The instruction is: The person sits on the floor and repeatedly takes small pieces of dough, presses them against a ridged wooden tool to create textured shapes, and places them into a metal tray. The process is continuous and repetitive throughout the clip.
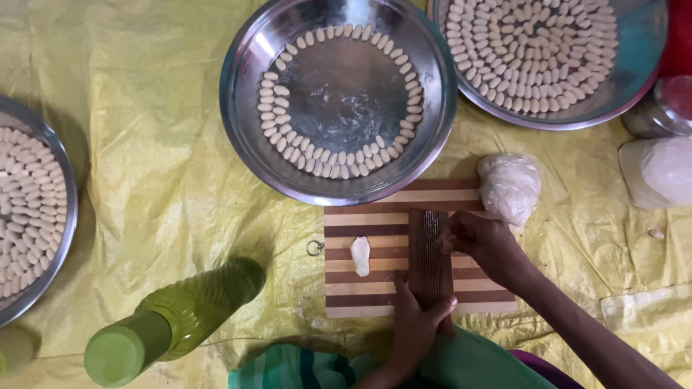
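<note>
While left hand (418, 317) steadies ridged paddle (429, 266), fingers curled on it, right hand (481, 245) fingers pressed together atop.

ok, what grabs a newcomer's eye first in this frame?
Probably the round steel bowl at top centre, with small pale dough pieces ringing its base, and two fuller steel trays at top right and far left. Below it, on a brown-and-cream striped wooden board, the left hand steadies a dark ridged wooden paddle while the right hand presses on it.
</note>
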